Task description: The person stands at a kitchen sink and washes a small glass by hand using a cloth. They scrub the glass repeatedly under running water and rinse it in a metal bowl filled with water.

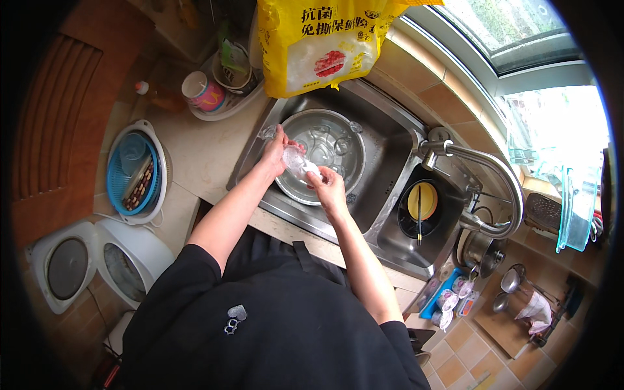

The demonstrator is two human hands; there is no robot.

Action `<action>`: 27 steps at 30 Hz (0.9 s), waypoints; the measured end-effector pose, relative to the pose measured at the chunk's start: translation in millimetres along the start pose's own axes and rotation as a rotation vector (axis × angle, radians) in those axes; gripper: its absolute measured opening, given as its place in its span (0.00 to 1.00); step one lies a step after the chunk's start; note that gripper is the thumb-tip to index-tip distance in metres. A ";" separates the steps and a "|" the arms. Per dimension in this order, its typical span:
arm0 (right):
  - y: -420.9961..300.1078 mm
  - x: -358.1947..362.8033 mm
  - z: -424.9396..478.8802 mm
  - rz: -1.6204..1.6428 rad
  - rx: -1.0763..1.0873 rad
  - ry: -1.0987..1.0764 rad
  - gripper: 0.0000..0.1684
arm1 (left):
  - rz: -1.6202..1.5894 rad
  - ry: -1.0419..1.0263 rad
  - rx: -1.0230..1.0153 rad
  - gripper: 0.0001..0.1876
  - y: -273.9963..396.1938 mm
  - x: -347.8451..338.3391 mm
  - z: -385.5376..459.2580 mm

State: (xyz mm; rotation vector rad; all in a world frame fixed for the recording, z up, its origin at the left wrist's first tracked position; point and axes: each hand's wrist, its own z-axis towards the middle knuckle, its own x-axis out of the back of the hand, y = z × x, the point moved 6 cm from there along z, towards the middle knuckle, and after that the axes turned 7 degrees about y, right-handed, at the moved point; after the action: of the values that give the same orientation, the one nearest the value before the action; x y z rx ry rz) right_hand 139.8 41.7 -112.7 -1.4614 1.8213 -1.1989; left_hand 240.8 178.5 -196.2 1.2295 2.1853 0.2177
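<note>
My left hand [274, 157] holds a clear drinking glass [294, 160], tilted, over a round metal basin [361, 170]. With its fingers at the glass's other end, my right hand [329, 189] grips a small white piece, perhaps a sponge or cloth [312, 170]; its exact kind is hard to tell. Several clear glasses [321, 155] lie in the water in the basin. Another clear glass piece [356, 127] rests at the basin's far right rim. The basin stands in the larger bowl of a stainless steel sink [382, 146].
A yellow plastic bag [321, 44] hangs close above the sink's far edge. The curved faucet [509, 185] arches at the right. A yellow bowl [422, 202] with chopsticks [419, 219] sits in the smaller sink bowl. Paper cups [207, 95] and a blue basket [114, 180] stand left.
</note>
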 end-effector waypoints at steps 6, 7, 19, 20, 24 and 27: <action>21.2 11.9 -4.0 -0.237 -0.009 0.054 0.15 | 0.310 -0.021 -0.366 0.27 14.6 -7.5 -6.5; 25.5 14.6 -4.8 -0.257 -0.008 0.057 0.14 | 0.354 -0.026 -0.407 0.27 14.2 -8.8 -7.1; -54.3 6.5 -40.4 -0.424 0.751 0.332 0.14 | 0.438 -0.091 -0.402 0.31 0.5 -40.9 -52.1; -59.9 -3.0 -40.7 -0.473 0.743 0.273 0.17 | 0.434 -0.161 -0.377 0.32 -6.5 -44.1 -54.6; -60.9 -11.5 -35.8 -0.571 0.730 0.299 0.15 | 0.450 -0.325 -0.278 0.38 -17.2 -72.4 -87.9; -55.5 -7.9 -19.3 -0.515 0.579 0.312 0.13 | 0.412 -0.387 -0.290 0.36 -20.9 -79.5 -90.2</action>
State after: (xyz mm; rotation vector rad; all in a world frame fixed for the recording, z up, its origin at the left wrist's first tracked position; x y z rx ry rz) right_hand 153.9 53.6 -56.3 -1.4785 1.1155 -2.0929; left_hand 203.3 115.3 -98.8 1.4056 1.5019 0.4109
